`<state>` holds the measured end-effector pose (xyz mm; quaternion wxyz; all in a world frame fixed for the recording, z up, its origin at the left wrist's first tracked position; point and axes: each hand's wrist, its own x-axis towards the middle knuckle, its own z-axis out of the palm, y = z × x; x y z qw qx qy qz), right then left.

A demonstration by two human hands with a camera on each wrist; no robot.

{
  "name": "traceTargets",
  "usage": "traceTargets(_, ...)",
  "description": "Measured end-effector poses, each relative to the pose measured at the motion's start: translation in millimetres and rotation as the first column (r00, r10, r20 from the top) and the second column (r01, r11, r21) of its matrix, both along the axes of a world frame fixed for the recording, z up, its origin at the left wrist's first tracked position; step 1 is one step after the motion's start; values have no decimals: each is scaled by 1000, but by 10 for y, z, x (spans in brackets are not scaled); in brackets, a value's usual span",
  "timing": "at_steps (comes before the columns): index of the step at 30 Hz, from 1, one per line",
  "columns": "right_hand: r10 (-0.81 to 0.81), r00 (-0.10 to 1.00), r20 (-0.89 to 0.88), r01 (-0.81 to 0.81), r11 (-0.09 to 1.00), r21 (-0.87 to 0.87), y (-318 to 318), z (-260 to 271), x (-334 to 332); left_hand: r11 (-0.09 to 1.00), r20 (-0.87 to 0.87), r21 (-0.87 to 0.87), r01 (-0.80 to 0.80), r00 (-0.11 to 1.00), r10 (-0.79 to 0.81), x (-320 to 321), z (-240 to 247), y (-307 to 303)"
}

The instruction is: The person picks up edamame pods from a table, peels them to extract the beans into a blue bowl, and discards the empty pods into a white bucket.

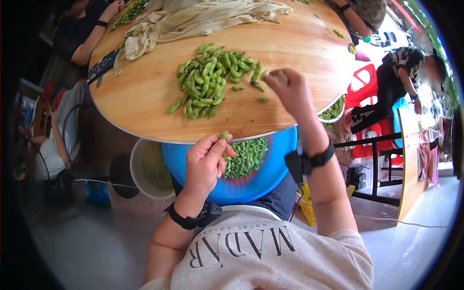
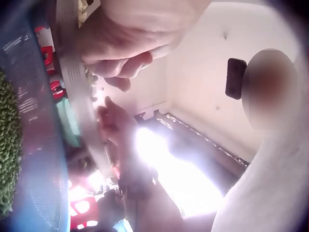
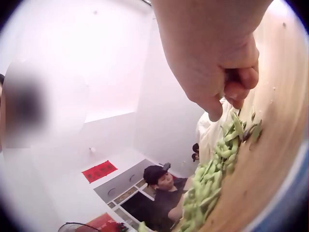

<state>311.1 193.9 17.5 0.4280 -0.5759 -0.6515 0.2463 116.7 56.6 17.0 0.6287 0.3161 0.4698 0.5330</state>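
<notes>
In the head view my left hand [image 1: 205, 159] pinches a green edamame pod [image 1: 224, 135] between thumb and fingers, just off the table's near edge. Below it sits a blue basin [image 1: 278, 169] with many shelled green beans [image 1: 246, 157]. My right hand [image 1: 292, 92], blurred, is over the table to the right of a heap of edamame pods [image 1: 205, 79]. Its fingers are curled, with a pale green pod piece [image 1: 264, 75] at the tips. In the right wrist view this hand [image 3: 217, 63] is close over the pods [image 3: 212, 174].
A cream cloth [image 1: 193, 21] lies bunched across the round wooden table [image 1: 145, 96]. A pale tub [image 1: 145, 169] stands left of the basin, and another container of green pods [image 1: 333, 110] is at the right. People sit around; red stools [image 1: 365, 82] stand to the right.
</notes>
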Motion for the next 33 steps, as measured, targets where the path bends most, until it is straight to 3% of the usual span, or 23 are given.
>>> traceTargets(1, 2, 995, 99, 11, 992, -126, 140, 52, -16, 1000, 0, -5, -1, 1000, 1, -7, 22, -2)
traceTargets(6, 2, 971, 241, 44, 982, -185, 317, 62, -92, 1000, 31, -30, -4, 999, 5, -116, 49, -37)
traceTargets(9, -49, 995, 89, 47, 998, 33, 81, 123, -64, 999, 7, -35, -11, 1000, 11, -135, 46, -44)
traceTargets(11, 150, 980, -128, -171, 970, -173, -318, 229, -130, 1000, -61, -17, -20, 998, 19, -110, 61, -59)
traceTargets(13, 219, 859, -462, -428, 802, -416, -753, 296, -317, 999, -160, 33, -29, 987, 34, -77, 70, -62)
traceTargets(15, 181, 676, -715, -647, 609, -458, -951, 190, -341, 965, -431, 262, 29, 898, 90, -69, 16, -70)
traceTargets(16, 173, 668, -723, -653, 602, -459, -1006, 127, -370, 928, -548, 363, 83, 825, 140, -66, -13, -82)
traceTargets(19, 163, 666, -728, -652, 602, -461, -1118, 27, -416, 860, -633, 471, 196, 754, 176, 3, -56, -109)
traceTargets(20, 174, 677, -715, -644, 611, -461, -1130, 28, -420, 901, -585, 401, 167, 803, 112, 27, -4, -153)
traceTargets(24, 218, 719, -660, -637, 587, -500, -1153, 50, -421, 899, -645, 384, 211, 757, 98, -72, -60, -187)
traceTargets(33, 220, 605, -765, -746, 494, -447, -1193, 45, -372, 862, -699, 450, 232, 692, 179, -98, -6, -202)
